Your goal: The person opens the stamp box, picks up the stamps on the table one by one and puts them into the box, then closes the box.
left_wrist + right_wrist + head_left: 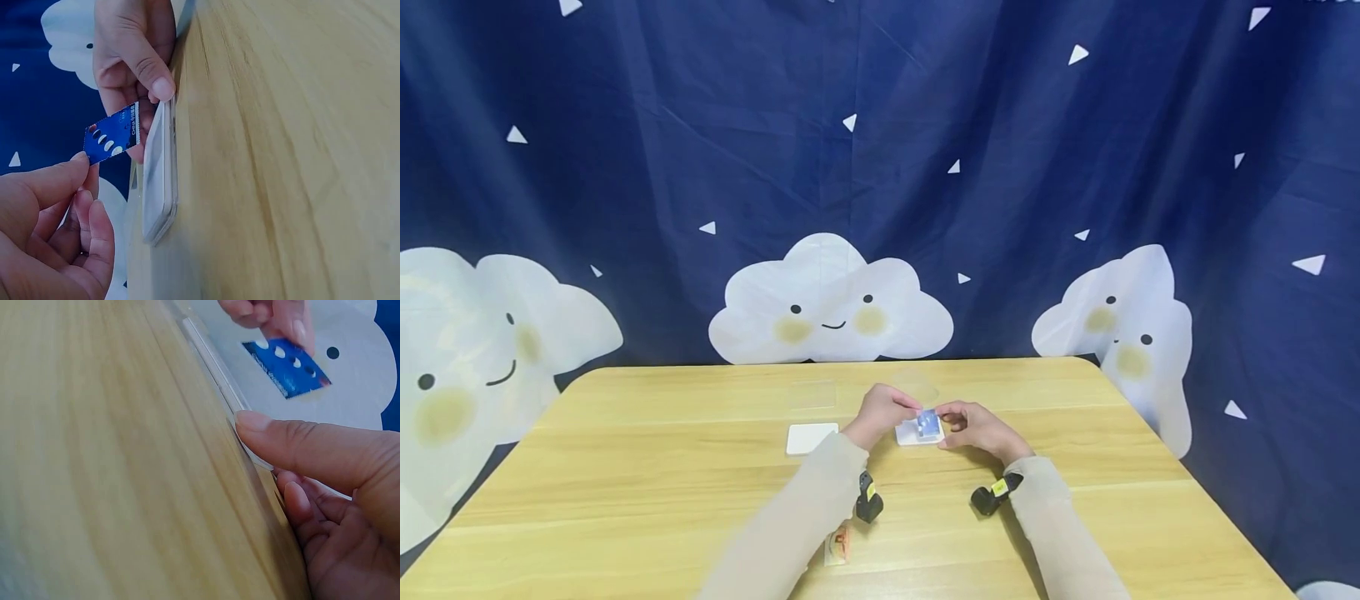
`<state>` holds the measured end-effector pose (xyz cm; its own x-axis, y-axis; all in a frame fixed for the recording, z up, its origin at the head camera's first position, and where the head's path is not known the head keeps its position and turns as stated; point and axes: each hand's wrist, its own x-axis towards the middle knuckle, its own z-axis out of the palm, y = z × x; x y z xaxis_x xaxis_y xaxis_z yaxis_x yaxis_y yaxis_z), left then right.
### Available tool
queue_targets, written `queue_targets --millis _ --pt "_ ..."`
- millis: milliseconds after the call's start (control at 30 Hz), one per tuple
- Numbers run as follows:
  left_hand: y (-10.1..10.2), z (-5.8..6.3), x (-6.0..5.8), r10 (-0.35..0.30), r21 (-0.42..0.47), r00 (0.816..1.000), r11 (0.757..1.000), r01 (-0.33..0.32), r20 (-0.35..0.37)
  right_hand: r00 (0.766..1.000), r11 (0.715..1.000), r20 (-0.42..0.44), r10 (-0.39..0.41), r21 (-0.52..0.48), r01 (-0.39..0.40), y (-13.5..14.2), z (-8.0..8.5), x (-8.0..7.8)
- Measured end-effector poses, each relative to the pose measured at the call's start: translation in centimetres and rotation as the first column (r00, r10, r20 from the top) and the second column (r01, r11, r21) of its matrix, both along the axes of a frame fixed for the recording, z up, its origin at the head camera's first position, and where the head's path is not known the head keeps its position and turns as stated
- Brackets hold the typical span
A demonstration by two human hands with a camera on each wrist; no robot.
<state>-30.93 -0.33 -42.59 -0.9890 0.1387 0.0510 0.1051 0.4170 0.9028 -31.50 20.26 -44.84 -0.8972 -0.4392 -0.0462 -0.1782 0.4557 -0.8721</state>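
My left hand (pixel 883 412) pinches a small blue postage stamp (pixel 112 134) by one corner, between thumb and finger. White perforated edges and a row of moon phases show on the stamp. It is held over a flat white rectangular slab (pixel 907 433) on the table; in the left wrist view the slab looks layered, with a clear rim. From the other side my right hand (pixel 977 427) grips the slab's right end, thumb (pixel 256 422) on its near edge and the other fingers curled at the far side.
A second white slab (pixel 812 438) lies to the left. Thin clear sheets (pixel 812 395) lie farther back, one behind each slab. A small orange-red picture piece (pixel 837 546) sits near the left forearm. The wooden table (pixel 662 500) ends at a blue cloud-print curtain (pixel 760 167).
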Motion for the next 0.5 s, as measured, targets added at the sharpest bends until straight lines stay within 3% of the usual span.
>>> queue_targets --millis 267,500 --pt "0.4 -1.2 -0.9 0.053 -0.017 0.998 0.998 -0.053 0.020 1.000 1.000 -0.016 0.018 -0.001 -0.018 0.4 -1.0 -0.4" --pt "0.6 -1.6 -0.8 0.065 -0.001 0.997 0.998 -0.065 0.034 1.000 1.000 0.005 -0.014 0.014 0.013 0.2 -0.8 -0.5"
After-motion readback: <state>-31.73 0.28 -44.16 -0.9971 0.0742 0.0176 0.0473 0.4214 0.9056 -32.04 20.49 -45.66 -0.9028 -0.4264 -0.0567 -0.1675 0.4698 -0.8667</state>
